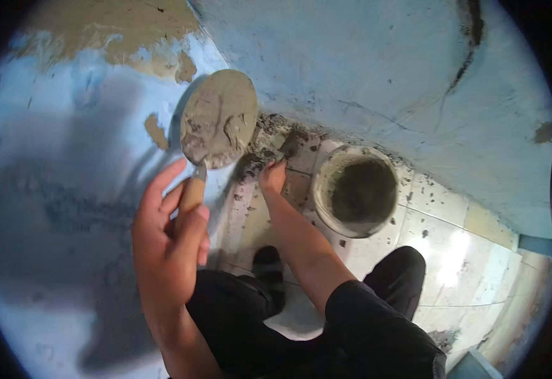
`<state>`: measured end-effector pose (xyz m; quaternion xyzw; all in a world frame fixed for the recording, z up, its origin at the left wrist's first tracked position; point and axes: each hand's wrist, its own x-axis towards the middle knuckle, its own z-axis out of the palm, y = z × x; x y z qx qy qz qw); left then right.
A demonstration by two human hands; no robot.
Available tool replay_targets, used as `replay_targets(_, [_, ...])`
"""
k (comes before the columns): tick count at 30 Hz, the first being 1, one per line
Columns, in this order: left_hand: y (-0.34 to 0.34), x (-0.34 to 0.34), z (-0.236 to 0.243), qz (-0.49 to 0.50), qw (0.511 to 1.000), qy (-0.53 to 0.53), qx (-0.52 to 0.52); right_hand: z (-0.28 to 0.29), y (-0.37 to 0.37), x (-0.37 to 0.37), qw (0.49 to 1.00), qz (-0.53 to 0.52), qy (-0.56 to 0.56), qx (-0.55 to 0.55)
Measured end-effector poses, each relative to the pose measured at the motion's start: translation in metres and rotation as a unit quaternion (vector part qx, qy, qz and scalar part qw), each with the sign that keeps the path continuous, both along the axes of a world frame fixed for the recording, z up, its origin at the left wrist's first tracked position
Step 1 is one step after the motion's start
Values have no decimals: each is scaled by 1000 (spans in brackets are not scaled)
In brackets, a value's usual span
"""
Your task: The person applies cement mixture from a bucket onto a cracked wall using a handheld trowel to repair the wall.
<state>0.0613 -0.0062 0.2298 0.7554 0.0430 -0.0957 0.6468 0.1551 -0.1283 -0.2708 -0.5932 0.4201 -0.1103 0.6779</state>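
My left hand [171,227] is closed around the wooden handle of a round trowel [225,104], raised in front of the blue wall on the left. Wet grey mortar covers its oval blade, lumpier toward the handle. Lower down, my right hand [274,175] reaches to the floor by the wall corner, its fingers curled. Just beyond those fingers is a dark, blade-like shape [295,140] among mortar crumbs; I cannot make out whether the hand grips it. To the right of that hand stands a round bucket [323,205] with grey mortar [364,189] inside.
Mortar crumbs litter the pale floor tiles [437,230], thickest along the wall's foot. Fresh mortar [105,28] coats the upper part of the left wall. A dark crack [462,69] runs down the right wall [351,63]. My dark-clad knees and one foot [267,262] are below.
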Motion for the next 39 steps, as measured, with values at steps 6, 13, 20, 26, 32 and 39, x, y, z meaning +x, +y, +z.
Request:
replay_targets(6, [30, 13, 7, 81, 992, 58, 72, 85, 87, 28, 964, 225, 56, -133])
replay_targets(13, [35, 18, 4, 70, 994, 32, 79, 112, 46, 15, 972, 181, 106, -110])
replay_targets(20, [30, 14, 1, 32, 998, 6, 50, 85, 52, 12, 940, 296, 32, -166])
replay_targets(26, [21, 11, 3, 12, 999, 39, 18, 115, 6, -65, 947, 301, -91, -71])
replay_targets(32, [22, 9, -2, 7, 999, 10, 45, 290, -53, -129, 959, 247, -122, 62])
replay_targets(39, [-1, 7, -8, -68, 996, -18, 51, 373, -126, -148, 900, 331, -156, -238])
